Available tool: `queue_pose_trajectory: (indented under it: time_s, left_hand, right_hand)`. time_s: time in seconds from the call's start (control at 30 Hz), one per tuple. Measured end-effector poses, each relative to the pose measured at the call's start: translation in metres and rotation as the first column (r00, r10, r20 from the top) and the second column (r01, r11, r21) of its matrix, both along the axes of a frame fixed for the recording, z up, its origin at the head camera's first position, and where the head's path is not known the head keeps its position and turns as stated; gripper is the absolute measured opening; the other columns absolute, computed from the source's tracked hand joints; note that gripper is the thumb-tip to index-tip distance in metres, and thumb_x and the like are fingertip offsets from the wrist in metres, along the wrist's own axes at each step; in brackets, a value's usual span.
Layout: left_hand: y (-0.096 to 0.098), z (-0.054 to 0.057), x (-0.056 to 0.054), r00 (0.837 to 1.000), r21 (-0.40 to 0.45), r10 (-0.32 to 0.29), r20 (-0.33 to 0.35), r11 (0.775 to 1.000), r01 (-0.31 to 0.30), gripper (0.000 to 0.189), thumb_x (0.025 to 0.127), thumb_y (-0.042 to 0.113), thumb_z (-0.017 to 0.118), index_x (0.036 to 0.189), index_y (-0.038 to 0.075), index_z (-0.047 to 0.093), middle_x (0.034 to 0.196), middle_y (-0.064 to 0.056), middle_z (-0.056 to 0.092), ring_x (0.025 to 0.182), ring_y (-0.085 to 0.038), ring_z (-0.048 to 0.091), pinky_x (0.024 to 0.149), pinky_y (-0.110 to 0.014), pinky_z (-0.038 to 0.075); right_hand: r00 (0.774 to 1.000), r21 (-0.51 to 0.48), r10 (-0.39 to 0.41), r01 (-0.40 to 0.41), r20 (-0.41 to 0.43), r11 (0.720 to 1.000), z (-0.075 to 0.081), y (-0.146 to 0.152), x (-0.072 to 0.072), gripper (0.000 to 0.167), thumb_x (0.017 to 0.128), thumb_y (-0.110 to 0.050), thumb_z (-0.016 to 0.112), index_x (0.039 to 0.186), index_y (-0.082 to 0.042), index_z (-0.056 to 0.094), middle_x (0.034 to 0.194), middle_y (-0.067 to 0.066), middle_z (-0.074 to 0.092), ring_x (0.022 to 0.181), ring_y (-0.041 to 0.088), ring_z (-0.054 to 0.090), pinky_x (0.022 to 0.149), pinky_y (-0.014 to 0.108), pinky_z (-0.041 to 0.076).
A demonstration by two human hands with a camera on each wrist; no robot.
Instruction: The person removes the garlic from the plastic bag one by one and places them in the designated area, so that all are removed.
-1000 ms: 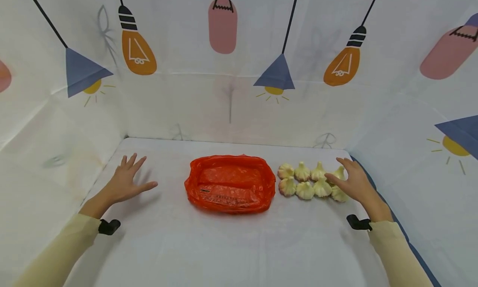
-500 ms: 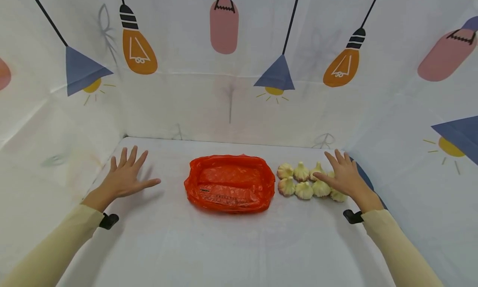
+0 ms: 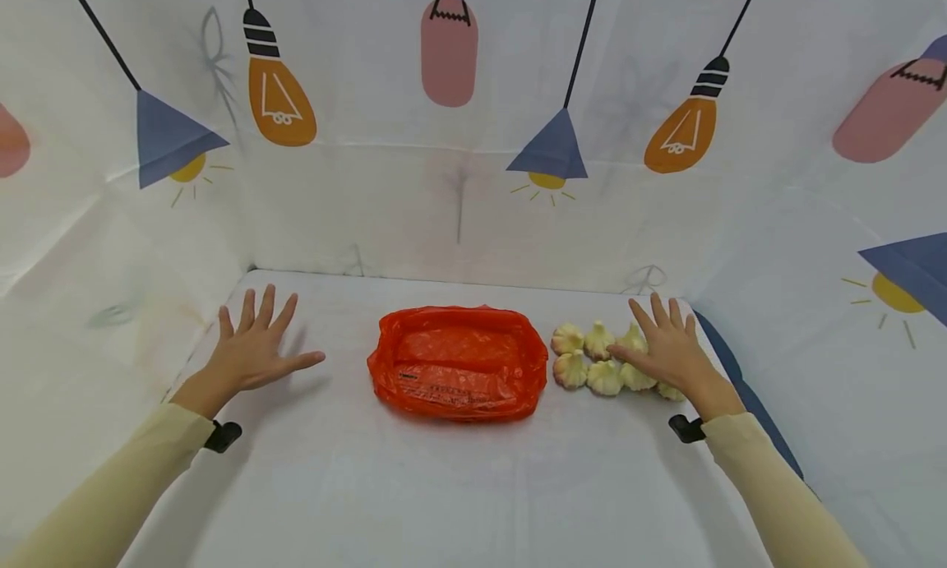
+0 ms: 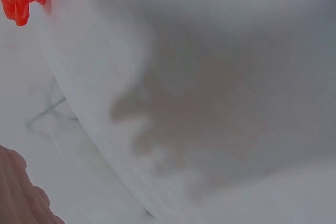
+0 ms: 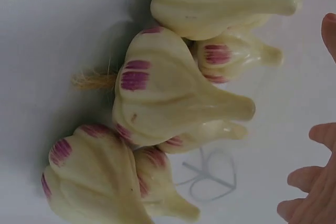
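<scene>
A red plastic bag (image 3: 459,408), spread into a shallow basin shape with dark print on it, lies mid-table. Right of it, several garlic bulbs (image 3: 570,371) stand in two rows. My right hand (image 3: 669,354), fingers spread, hovers over the right end of the rows and hides some bulbs. The right wrist view shows the garlic bulbs (image 5: 168,87) up close, purple-streaked, with fingertips (image 5: 310,179) at the right edge. Left of the bag, my left hand (image 3: 247,354) is held over the table with fingers spread, holding nothing. Its shadow falls on the white surface in the left wrist view.
The white table (image 3: 444,494) meets a cloth backdrop (image 3: 355,206) printed with lamps and bulbs at the back and sides. A dark blue edge (image 3: 740,379) shows along the table's right side. Black wrist cameras (image 3: 686,428) sit at both cuffs.
My right hand has moved left over the garlic bulbs, its fingers spreading more. The left hand has shifted slightly right with fingers spread wider. The bag and bulbs stay put.
</scene>
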State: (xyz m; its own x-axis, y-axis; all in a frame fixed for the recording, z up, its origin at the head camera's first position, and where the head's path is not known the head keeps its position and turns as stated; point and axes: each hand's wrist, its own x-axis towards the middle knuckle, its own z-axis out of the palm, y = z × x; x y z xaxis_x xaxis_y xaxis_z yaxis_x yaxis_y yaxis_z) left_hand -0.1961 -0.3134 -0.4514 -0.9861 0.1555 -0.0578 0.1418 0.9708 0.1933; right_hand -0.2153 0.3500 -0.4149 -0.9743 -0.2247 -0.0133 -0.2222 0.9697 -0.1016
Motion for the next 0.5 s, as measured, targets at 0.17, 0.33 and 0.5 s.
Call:
queue_pose_trajectory:
  time_s: [0.17,0.33,0.5]
  left_hand:
    - [0.006,0.001,-0.001,1.0,-0.044,-0.005,-0.019,0.999,0.005,0.119,0.084,0.088,0.048,0.167,0.015,0.003,0.169,-0.026,-0.014,0.153,-0.055,-0.016,0.105,-0.081,-0.026]
    - [0.016,0.0,-0.003,0.999,-0.063,-0.023,-0.026,0.998,0.021,0.12,0.083,0.089,0.046,0.167,0.016,0.001,0.17,-0.025,-0.014,0.153,-0.055,-0.016,0.103,-0.078,-0.031]
    - [0.026,0.0,-0.006,0.999,-0.062,-0.043,-0.03,0.997,0.041,0.12,0.083,0.089,0.047,0.167,0.016,0.0,0.17,-0.022,-0.016,0.153,-0.053,-0.018,0.103,-0.077,-0.032]
  right_hand:
    - [1.0,-0.01,0.002,-0.002,-0.001,1.0,-0.001,-0.014,-0.001,0.106,0.091,-0.072,0.056,0.163,-0.002,0.022,0.166,0.038,0.006,0.15,0.064,0.0,0.113,0.084,0.0]
    - [1.0,-0.01,0.006,-0.006,-0.001,1.0,-0.001,-0.024,0.0,0.108,0.089,-0.073,0.058,0.164,-0.005,0.02,0.167,0.035,0.003,0.151,0.063,-0.001,0.114,0.083,-0.002]
    - [0.999,-0.002,0.023,-0.023,-0.037,1.0,-0.002,-0.028,-0.003,0.108,0.088,-0.074,0.058,0.165,-0.008,0.02,0.168,0.034,0.004,0.152,0.062,0.001,0.114,0.083,-0.001]
